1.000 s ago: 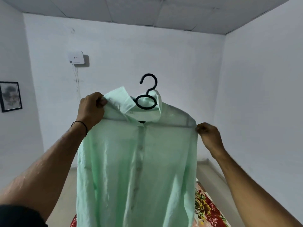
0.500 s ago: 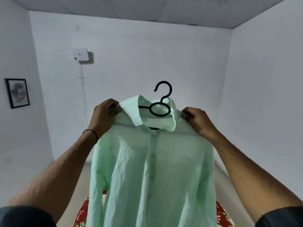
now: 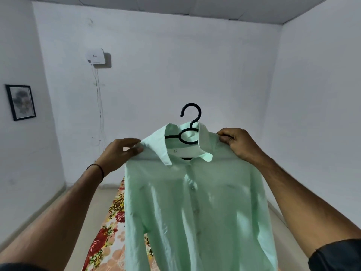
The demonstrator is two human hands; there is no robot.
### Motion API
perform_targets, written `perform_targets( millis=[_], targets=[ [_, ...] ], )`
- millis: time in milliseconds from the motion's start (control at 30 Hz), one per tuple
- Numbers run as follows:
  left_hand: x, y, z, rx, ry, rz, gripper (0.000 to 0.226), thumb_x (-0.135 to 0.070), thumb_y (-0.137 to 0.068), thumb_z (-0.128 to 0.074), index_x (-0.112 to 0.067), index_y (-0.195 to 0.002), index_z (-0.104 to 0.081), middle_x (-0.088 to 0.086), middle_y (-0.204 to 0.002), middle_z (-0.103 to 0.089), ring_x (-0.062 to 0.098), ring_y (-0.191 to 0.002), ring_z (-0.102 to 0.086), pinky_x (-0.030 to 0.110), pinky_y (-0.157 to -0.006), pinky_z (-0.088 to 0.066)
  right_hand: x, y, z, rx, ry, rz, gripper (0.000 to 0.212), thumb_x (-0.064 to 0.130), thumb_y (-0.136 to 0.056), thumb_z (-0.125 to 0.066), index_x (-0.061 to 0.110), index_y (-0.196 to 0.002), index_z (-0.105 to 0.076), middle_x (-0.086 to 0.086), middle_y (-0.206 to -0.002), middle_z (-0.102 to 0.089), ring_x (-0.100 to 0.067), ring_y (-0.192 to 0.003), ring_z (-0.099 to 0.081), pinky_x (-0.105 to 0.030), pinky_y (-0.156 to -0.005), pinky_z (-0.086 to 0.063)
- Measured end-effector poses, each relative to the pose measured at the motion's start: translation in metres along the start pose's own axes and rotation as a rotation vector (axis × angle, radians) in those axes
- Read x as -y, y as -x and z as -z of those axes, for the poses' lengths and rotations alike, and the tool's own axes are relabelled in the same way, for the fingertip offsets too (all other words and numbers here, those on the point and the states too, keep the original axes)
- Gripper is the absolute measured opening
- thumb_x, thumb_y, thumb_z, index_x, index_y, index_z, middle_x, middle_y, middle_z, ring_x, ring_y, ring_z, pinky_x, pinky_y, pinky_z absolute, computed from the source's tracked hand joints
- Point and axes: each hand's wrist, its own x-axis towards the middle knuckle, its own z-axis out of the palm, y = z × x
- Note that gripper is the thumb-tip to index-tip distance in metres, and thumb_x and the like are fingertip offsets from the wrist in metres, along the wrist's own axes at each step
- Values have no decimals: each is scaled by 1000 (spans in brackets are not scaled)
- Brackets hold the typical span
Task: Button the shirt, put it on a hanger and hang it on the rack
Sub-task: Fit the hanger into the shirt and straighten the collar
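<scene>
A mint-green shirt (image 3: 195,208) hangs in front of me on a black hanger (image 3: 190,126), its placket buttoned below the collar. The hanger's hook sticks up above the collar. My left hand (image 3: 122,153) pinches the shirt's left shoulder by the collar tip. My right hand (image 3: 237,143) grips the right shoulder beside the collar. Both arms are stretched forward, holding the shirt up in mid-air. No rack shows in this view.
A floral cloth (image 3: 111,231) lies on the floor below the shirt. White walls enclose the room, with a white box (image 3: 95,56) and dangling cables on the far wall and a framed picture (image 3: 20,102) on the left wall.
My right hand slid from the shirt's outer right shoulder inward to beside the collar. The shirt sits lower in view, and the view shifted, revealing more of the floral cloth.
</scene>
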Motion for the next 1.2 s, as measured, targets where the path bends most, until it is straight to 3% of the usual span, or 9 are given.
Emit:
perform_targets(
  millis=[67, 133, 200, 400, 533, 667, 733, 933, 1200],
  targets=[
    [-12, -8, -4, 40, -45, -15, 13, -27, -93, -66, -16, -97, -71, -5, -84, -69, 13, -77, -60, 29, -71, -47, -3, 1, 1, 12, -24, 17, 21, 3, -96, -55, 13, -98, -74, 4, -92, -74, -8, -87, -66, -21, -78, -48],
    [-21, -14, -9, -29, -85, -7, 27, -20, -91, -67, -3, -73, -56, 4, -62, -45, 20, -62, -37, 30, -58, -31, -6, 1, 3, 26, -57, 18, 23, 2, -97, -54, 13, -100, -74, 6, -94, -74, -9, -90, -67, -23, -81, -49],
    [-27, -18, -13, -146, -59, -6, 40, -13, -89, -67, -10, -60, -41, 0, -57, -32, 19, -60, -27, 31, -55, -23, -12, 2, 6, 57, -83, 12, 23, 5, -98, -54, 17, -100, -73, 12, -92, -74, -4, -88, -67, -19, -79, -50],
    [-39, -28, -18, -323, -95, -5, 18, 0, -85, -62, -7, -70, -58, 3, -58, -48, 24, -62, -40, 28, -57, -32, -35, 15, 13, 33, -61, 31, 28, 16, -97, -62, 35, -77, -68, 16, -77, -71, 7, -68, -59, -12, -65, -44],
    [-48, -32, -26, -389, -135, -33, 13, 3, -83, -59, -7, -76, -64, 5, -64, -57, 30, -67, -50, 32, -62, -40, -51, 21, 9, -2, -63, 6, 23, 16, -97, -61, 26, -80, -73, 10, -78, -74, -9, -75, -67, -28, -72, -51],
    [-50, -35, -32, -364, -102, -77, 18, 8, -80, -57, -9, -79, -66, 1, -65, -58, 25, -67, -50, 28, -61, -39, -48, 14, 11, 5, -241, -68, 17, 24, -97, -62, 28, -105, -76, 17, -99, -75, 2, -95, -67, -22, -88, -51],
    [-50, -38, -34, -374, -83, -80, 17, 8, -81, -57, -7, -79, -64, 2, -64, -56, 23, -65, -45, 25, -59, -36, -41, 6, 11, 44, -272, -52, 19, 34, -95, -65, 33, -111, -73, 14, -101, -75, -5, -91, -66, -26, -86, -51],
    [-50, -50, -29, -317, -317, -149, 7, -14, -92, -61, -11, -85, -61, 1, -72, -59, 28, -73, -51, 32, -77, -28, -34, -16, 1, 60, -263, -22, 13, 33, -95, -64, 29, -97, -76, 10, -92, -76, -21, -90, -70, -39, -85, -55],
    [-53, -75, -39, -47, -262, -137, 28, -25, -95, -61, -13, -72, -49, 2, -64, -50, 29, -67, -45, 37, -61, -40, -33, -40, -11, 131, -280, 8, 13, 29, -94, -65, 23, -91, -76, -3, -90, -75, -38, -92, -67, -45, -83, -55]
  ],
)
